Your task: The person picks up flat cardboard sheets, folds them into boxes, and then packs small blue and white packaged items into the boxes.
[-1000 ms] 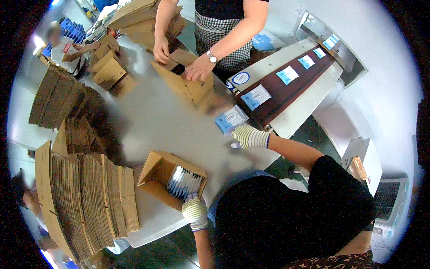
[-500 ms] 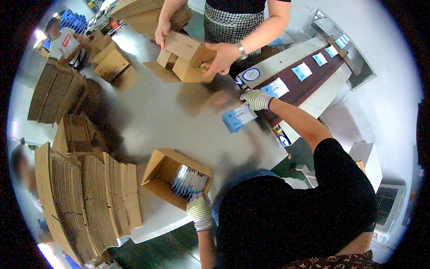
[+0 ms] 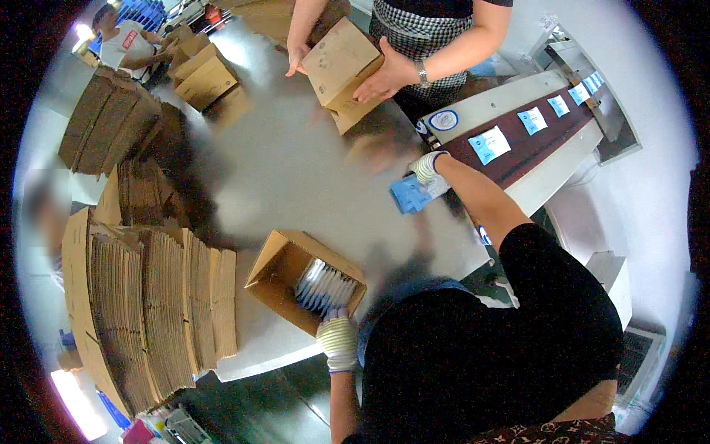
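My left hand (image 3: 337, 342), in a striped knit glove, grips the near rim of an open cardboard box (image 3: 277, 259). Its fingertips reach inside, beside a row of packets (image 3: 324, 287) standing on edge. My right hand (image 3: 429, 167), also gloved, is closed at the upper edge of blue-and-white packets (image 3: 411, 194) on the table, by the conveyor's end; its fingertips are partly hidden. More flat packets (image 3: 489, 145) lie spaced along the dark conveyor belt (image 3: 510, 164).
Across the grey table (image 3: 274, 177), a co-worker holds a carton (image 3: 342, 63) in both hands. Tall stacks of flattened cardboard (image 3: 159, 311) stand on the left. Farther back, another person is near an open carton (image 3: 205, 78).
My right hand has come down from the conveyor's end onto the packets on the table. The co-worker's carton has been turned over. My left hand stays at the box rim; the view has shifted.
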Motion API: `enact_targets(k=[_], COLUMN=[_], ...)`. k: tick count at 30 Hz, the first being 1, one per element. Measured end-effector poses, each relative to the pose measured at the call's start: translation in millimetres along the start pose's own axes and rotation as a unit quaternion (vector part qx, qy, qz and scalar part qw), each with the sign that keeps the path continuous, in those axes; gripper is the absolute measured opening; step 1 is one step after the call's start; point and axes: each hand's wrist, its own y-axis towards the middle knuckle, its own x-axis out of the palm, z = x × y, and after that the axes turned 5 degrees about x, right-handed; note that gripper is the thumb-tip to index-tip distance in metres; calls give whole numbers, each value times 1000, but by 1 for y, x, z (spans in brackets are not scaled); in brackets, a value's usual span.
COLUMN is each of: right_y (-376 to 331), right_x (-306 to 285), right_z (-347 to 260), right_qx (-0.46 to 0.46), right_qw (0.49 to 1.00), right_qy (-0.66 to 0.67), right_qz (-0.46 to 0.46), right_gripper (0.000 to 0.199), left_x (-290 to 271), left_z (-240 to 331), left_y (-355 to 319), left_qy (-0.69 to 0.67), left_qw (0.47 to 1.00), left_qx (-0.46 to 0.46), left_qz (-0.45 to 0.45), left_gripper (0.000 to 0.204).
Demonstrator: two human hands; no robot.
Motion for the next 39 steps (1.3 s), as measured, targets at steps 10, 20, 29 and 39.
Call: enact_targets(k=[10, 20, 29, 39], right_y=[-120, -162, -206, -198], right_x=[101, 77, -70, 2], right_z=[-132, -180, -326, -306], right_qx=[-64, -74, -345, -459], right_qw=[961, 919, 880, 865], right_qy=[23, 273, -33, 20], right_qz=[269, 275, 324, 202], right_gripper=[30, 68, 47, 44], left_x=[4, 10, 22, 6], left_z=[1, -4, 12, -6], left_y=[-5, -9, -21, -38], left_qy=[-6, -12, -2, -44], left_qw=[996, 1000, 998, 991], left_qx=[15, 21, 60, 26], left_qz=[82, 17, 31, 124], left_gripper=[16, 15, 10, 16])
